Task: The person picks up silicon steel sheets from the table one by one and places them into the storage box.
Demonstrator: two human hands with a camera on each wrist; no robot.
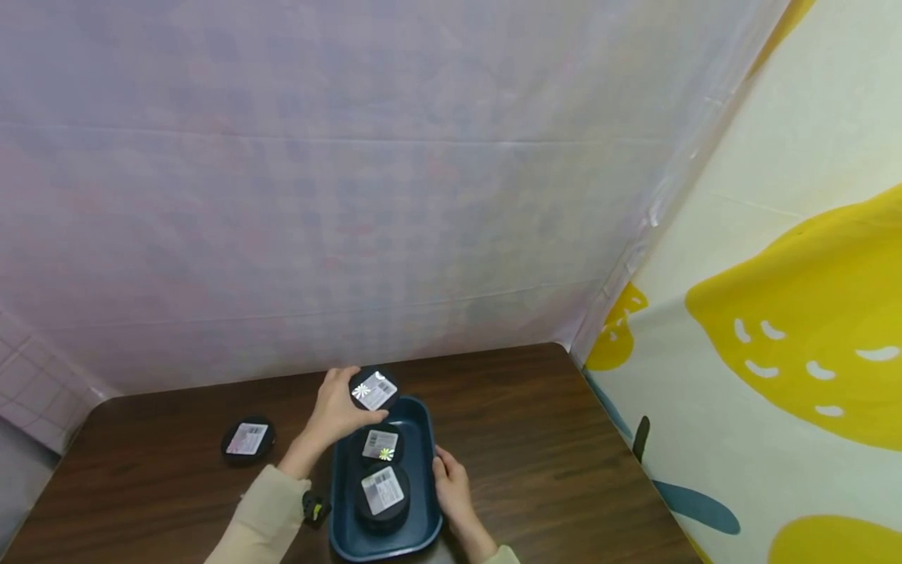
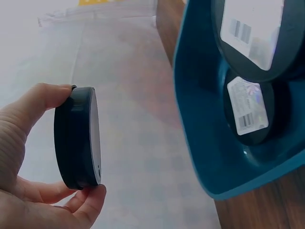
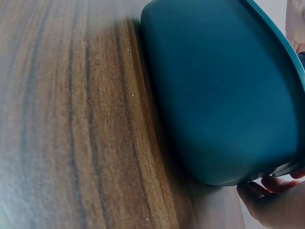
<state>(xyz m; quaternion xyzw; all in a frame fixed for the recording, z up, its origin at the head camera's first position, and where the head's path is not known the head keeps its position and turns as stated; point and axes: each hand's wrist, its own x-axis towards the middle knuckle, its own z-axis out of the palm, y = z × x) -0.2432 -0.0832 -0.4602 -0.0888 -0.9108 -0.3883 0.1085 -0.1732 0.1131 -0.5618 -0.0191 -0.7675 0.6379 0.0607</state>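
My left hand (image 1: 335, 409) pinches a flat, round black container (image 1: 375, 388) by its edge, thumb on one side and fingertips on the other. A white barcode label covers its face, and in the left wrist view the container (image 2: 75, 138) appears edge-on. It is over the far end of a dark blue rectangular tray (image 1: 422, 470). Inside the tray are a labelled black container (image 1: 381, 445) and, nearer me, another labelled one (image 1: 383, 491) that stands higher. My right hand (image 1: 454, 487) grips the tray's right side; in the right wrist view its fingers (image 3: 281, 202) are at the tray's edge.
Left of the tray, another labelled round black container (image 1: 248, 440) lies on the brown wooden table (image 1: 535, 454). A pale checked sheet (image 1: 338, 235) hangs behind the table, and a lemon-print sheet (image 1: 705, 376) hangs at the right. A small black device (image 1: 315, 509) is beside my left cuff.
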